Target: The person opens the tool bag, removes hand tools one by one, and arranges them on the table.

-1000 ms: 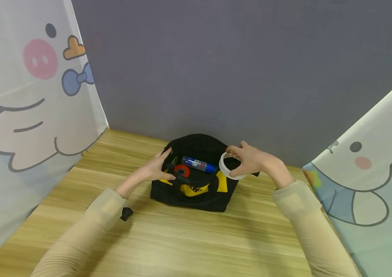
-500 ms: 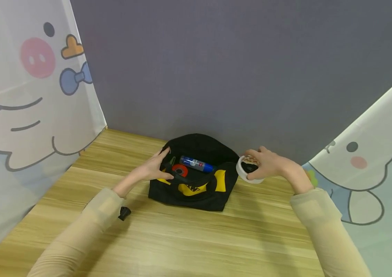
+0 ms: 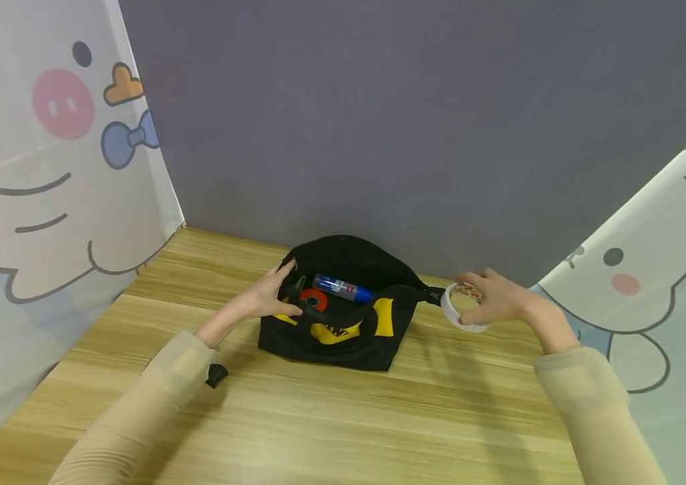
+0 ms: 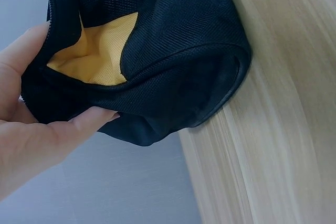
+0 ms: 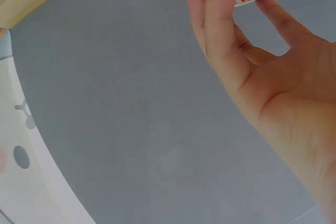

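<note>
A person's left hand (image 3: 265, 296) grips the left end of an open black fabric bag with yellow patches (image 3: 400, 330), resting on a pale wood-grain bench (image 3: 330, 424). The right hand (image 3: 500, 300) pinches a white ring-shaped tape roll (image 3: 449, 311) right of the bag. Inside lie a blue cylindrical tube (image 3: 343, 288) and a round red object (image 3: 321, 297).

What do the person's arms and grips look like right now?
The left long beige fabric sleeve and right long beige fabric sleeve are plain, with wide cuffs; the left one creases near the elbow end. The left grip and right grip are bare: no gloves, no rings visible.
</note>
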### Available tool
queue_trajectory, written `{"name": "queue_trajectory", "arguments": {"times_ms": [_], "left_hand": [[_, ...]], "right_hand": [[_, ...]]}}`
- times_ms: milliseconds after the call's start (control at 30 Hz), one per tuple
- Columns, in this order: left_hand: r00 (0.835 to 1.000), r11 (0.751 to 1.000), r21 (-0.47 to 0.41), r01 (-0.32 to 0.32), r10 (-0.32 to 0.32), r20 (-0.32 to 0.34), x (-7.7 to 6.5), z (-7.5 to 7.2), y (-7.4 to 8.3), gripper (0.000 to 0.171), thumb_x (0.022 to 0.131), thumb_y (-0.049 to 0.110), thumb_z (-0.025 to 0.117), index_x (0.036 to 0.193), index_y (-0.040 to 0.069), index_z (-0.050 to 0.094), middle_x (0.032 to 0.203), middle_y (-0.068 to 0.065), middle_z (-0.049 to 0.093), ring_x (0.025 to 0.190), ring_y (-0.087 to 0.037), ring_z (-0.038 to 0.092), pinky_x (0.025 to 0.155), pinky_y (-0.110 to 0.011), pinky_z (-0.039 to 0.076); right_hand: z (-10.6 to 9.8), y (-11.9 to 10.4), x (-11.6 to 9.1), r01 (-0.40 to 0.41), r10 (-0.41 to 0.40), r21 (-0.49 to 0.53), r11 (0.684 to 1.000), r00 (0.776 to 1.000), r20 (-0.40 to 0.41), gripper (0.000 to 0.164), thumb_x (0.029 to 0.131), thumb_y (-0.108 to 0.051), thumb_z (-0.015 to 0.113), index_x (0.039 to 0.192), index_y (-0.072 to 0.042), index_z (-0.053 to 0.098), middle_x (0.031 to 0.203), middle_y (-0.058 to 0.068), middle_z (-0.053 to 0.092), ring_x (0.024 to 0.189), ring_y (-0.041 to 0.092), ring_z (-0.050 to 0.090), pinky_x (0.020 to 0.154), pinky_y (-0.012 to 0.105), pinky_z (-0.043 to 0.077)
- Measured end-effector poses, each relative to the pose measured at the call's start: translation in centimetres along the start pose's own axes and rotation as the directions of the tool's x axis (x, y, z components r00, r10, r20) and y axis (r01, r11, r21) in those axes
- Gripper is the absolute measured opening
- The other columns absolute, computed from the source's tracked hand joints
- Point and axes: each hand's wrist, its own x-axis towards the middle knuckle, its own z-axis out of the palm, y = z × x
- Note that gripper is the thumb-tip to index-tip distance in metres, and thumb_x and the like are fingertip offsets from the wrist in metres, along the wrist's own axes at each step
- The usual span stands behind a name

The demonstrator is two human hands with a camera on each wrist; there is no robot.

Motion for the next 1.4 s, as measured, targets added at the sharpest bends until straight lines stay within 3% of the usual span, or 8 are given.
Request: {"name": "queue_trajectory", "arguments": {"times_ms": [367, 467, 533, 700, 800, 933, 1033, 1400], "left_hand": [[1.0, 1.0, 0.021, 0.006, -0.006, -0.008, -0.1, -0.2, 0.0, 0.107, 0.079, 0.033, 0.074, 0.152, 0.015, -0.002, 0.158, -0.018, -0.006, 0.144, -0.042, 0.009, 0.108, -0.061, 0.026], [1.0, 1.0, 0.03, 0.008, -0.007, -0.011, -0.1, -0.3, 0.0, 0.107, 0.079, 0.033, 0.074, 0.152, 0.016, -0.002, 0.158, -0.018, -0.006, 0.144, -0.042, 0.01, 0.108, -0.061, 0.027], [1.0, 1.0, 0.029, 0.01, -0.01, -0.012, -0.1, -0.3, 0.0, 0.107, 0.079, 0.033, 0.074, 0.152, 0.016, -0.002, 0.158, -0.018, -0.006, 0.144, -0.042, 0.01, 0.108, -0.061, 0.027], [1.0, 1.0, 0.022, 0.011, -0.011, -0.016, -0.2, -0.3, 0.0, 0.107, 0.079, 0.032, 0.074, 0.152, 0.015, -0.001, 0.158, -0.018, -0.006, 0.144, -0.042, 0.009, 0.108, -0.061, 0.027], [1.0, 1.0, 0.019, 0.01, -0.01, -0.011, -0.3, -0.2, 0.0, 0.107, 0.079, 0.034, 0.074, 0.152, 0.015, -0.002, 0.158, -0.018, -0.006, 0.144, -0.042, 0.009, 0.108, -0.062, 0.026], [1.0, 1.0, 0.023, 0.006, -0.006, -0.01, -0.3, -0.1, -0.1, 0.107, 0.08, 0.036, 0.073, 0.152, 0.015, -0.002, 0.158, -0.019, -0.006, 0.143, -0.043, 0.012, 0.108, -0.062, 0.026], [1.0, 1.0, 0.018, 0.01, -0.01, -0.011, -0.4, 0.0, -0.1, 0.106, 0.08, 0.036, 0.073, 0.152, 0.016, -0.001, 0.158, -0.018, -0.006, 0.143, -0.043, 0.012, 0.108, -0.062, 0.026], [1.0, 1.0, 0.001, 0.02, -0.02, -0.011, -0.3, 0.2, 0.2, 0.106, 0.079, 0.034, 0.074, 0.153, 0.019, -0.002, 0.158, -0.017, -0.006, 0.144, -0.041, 0.01, 0.108, -0.062, 0.026]], "right_hand": [[1.3, 1.6, -0.6, -0.006, 0.006, -0.011, 1.0, 1.0, 0.016, 0.081, 0.071, -0.042, 0.071, 0.14, -0.013, 0.039, 0.131, 0.028, 0.04, 0.102, 0.033, 0.053, 0.071, 0.044, 0.046], [1.8, 1.9, -0.7, -0.007, 0.007, -0.03, 1.0, 1.0, 0.001, 0.08, 0.07, -0.043, 0.071, 0.138, -0.014, 0.042, 0.127, 0.025, 0.044, 0.098, 0.03, 0.053, 0.071, 0.044, 0.047], [2.1, 2.1, -0.7, -0.01, 0.009, -0.061, 0.998, 1.0, -0.012, 0.077, 0.069, -0.043, 0.071, 0.136, -0.016, 0.044, 0.126, 0.021, 0.049, 0.1, 0.029, 0.053, 0.075, 0.051, 0.045], [3.5, 2.5, -0.5, -0.067, 0.065, -0.095, 0.993, 0.998, -0.018, 0.072, 0.067, -0.049, 0.07, 0.131, -0.026, 0.047, 0.128, 0.011, 0.054, 0.113, 0.031, 0.052, 0.093, 0.073, 0.018], [4.7, 2.8, -0.1, -0.057, 0.057, -0.041, 0.998, 0.998, 0.007, 0.071, 0.068, -0.046, 0.072, 0.131, -0.024, 0.047, 0.127, 0.015, 0.051, 0.103, 0.028, 0.054, 0.09, 0.061, 0.031], [6.1, 3.3, 0.4, -0.015, 0.011, 0.066, 0.998, 0.998, 0.063, 0.07, 0.071, -0.036, 0.073, 0.132, -0.016, 0.046, 0.123, 0.02, 0.046, 0.09, 0.021, 0.05, 0.071, 0.036, 0.043], [6.9, 3.5, 0.7, -0.022, 0.013, 0.103, 0.994, 0.996, 0.086, 0.068, 0.071, -0.034, 0.073, 0.131, -0.016, 0.046, 0.122, 0.02, 0.044, 0.09, 0.021, 0.05, 0.071, 0.035, 0.044], [9.6, 3.5, 1.5, -0.005, -0.002, 0.095, 0.995, 0.998, 0.069, 0.071, 0.064, -0.027, 0.071, 0.129, -0.015, 0.046, 0.12, 0.021, 0.046, 0.088, 0.022, 0.048, 0.068, 0.034, 0.042]]}}
